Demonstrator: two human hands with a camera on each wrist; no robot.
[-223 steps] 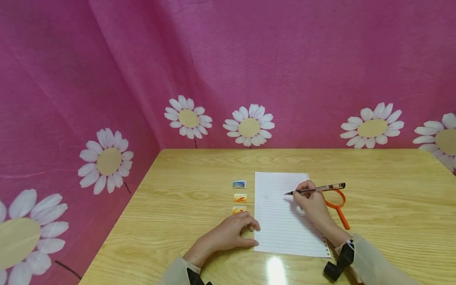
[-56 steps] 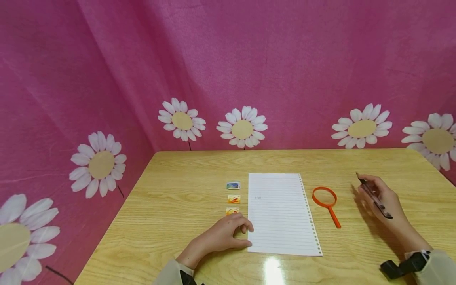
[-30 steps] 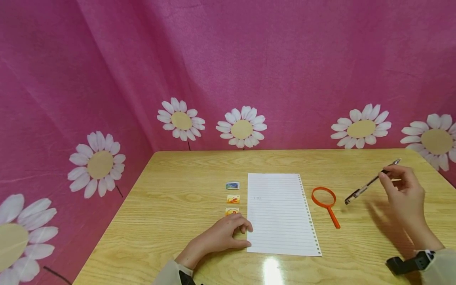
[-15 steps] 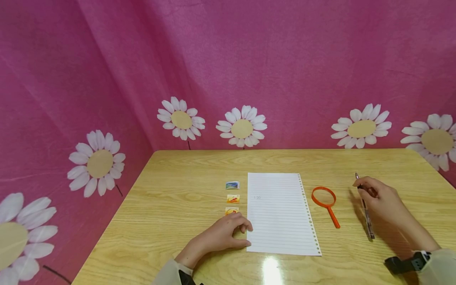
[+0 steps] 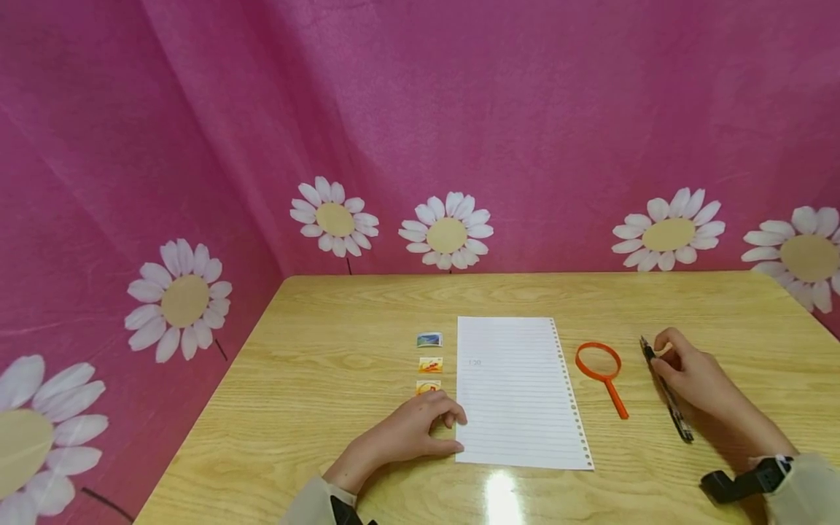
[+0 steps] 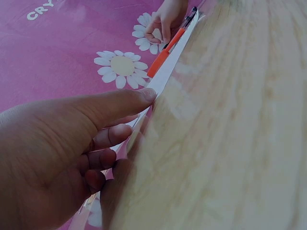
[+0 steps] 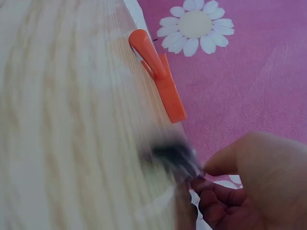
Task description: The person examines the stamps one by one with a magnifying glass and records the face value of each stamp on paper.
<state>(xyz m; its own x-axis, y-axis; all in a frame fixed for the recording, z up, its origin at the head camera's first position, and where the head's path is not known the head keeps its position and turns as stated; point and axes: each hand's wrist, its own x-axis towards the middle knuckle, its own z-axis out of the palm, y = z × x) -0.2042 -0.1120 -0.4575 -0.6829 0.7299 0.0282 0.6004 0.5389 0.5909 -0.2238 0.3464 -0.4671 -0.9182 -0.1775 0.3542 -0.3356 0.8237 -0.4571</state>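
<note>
A lined sheet of paper point(image 5: 518, 394), with small faint writing near its upper left, lies on the table. My left hand point(image 5: 420, 430) rests at its left edge, thumb and loosely bent fingers touching the margin; the left wrist view shows the thumb tip on the sheet point(image 6: 165, 76). Right of the paper, my right hand point(image 5: 698, 375) pinches a dark, clear-barrelled pen point(image 5: 671, 401) low over the table. In the right wrist view the pen point(image 7: 175, 155) is blurred at the fingertips. An orange magnifying glass point(image 5: 607, 375) lies between paper and pen.
Three small picture stamps point(image 5: 430, 365) lie in a column left of the paper, the nearest close to my left fingers. The wooden table point(image 5: 328, 343) ends at a pink curtain point(image 5: 525, 131) with daisies, behind and to the left.
My right hand has moved from writing on the paper to right of the magnifying glass. The pen was turned about in the fingers and is now lower, near the table. My left hand stays put.
</note>
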